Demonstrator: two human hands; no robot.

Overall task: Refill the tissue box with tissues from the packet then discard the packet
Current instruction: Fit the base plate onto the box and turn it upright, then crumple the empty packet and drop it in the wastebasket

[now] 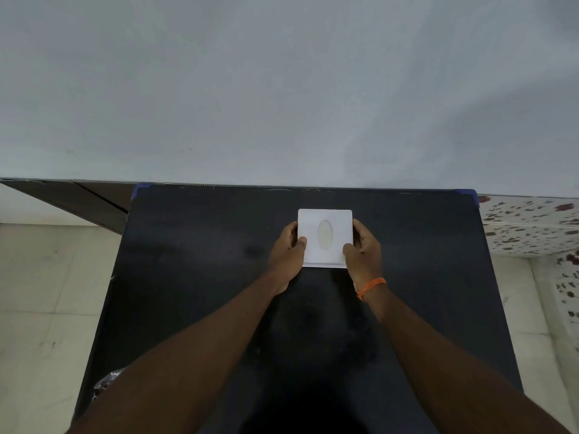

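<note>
A white tissue box (325, 238) lies on the black desk (194, 277), in its far half and a little right of the middle; its top face shows an oval opening (325, 234), and something pale shows inside the oval, but I cannot tell what it is. The left hand (286, 256) grips the left edge of the box, with the thumb on the top face and the fingers along the side; the right hand (363, 249) grips the right edge in the same manner, thumb on top near the front corner. Both hands are closed around the box, one at each side; whether the box rests on the desk or is slightly lifted, I cannot tell. An orange thread band (369, 288) goes around the right wrist.

Around the box the desk surface is bare and dark; blue tape (469, 195) marks the far corners of the desk. Behind the desk stands a plain grey wall (282, 89); at the left is a pale tiled floor (37, 292); at the right is a white surface with dark red spots (532, 223). Near the left forearm, at the desk's near-left edge, a small shiny crumpled thing (108, 382) shows partly; it is too hidden to name.
</note>
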